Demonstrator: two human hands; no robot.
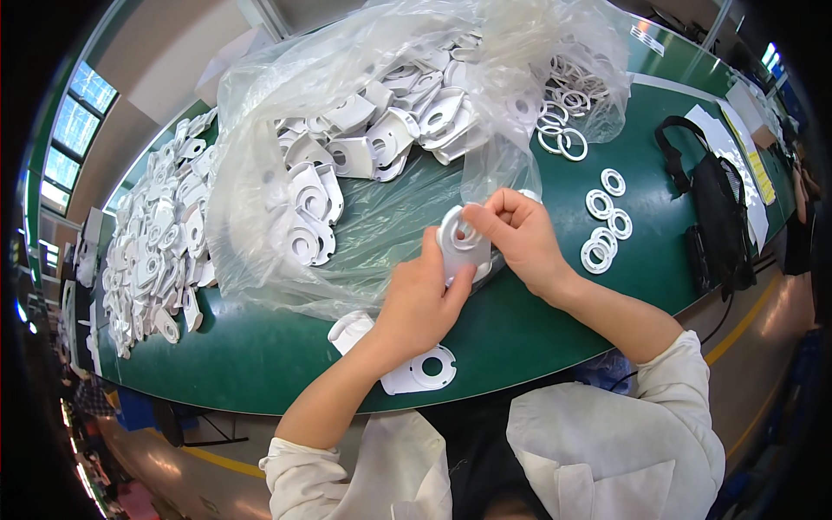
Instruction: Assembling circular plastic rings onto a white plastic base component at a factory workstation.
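Note:
My left hand [423, 299] is closed round a white plastic part [464, 253], a flat plate with a rounded end and a round hole. My right hand [524, 238] pinches at the ring-shaped end of that part, thumb pressed near the hole; whether a separate ring sits there I cannot tell. Under my left wrist, near the table's front edge, lies another white plastic part [429, 371] with a round hole. A second white part [350, 329] rests just left of my left wrist. Several loose white rings [598, 254] lie to the right of my right hand.
A clear plastic bag [251, 251] spreads over the green table [286, 360], holding many white parts [347, 156]. More parts are heaped at the left [160, 243]. White rings [568, 95] fill another clear bag at the back. A black bag [724, 208] lies at the right edge beside papers.

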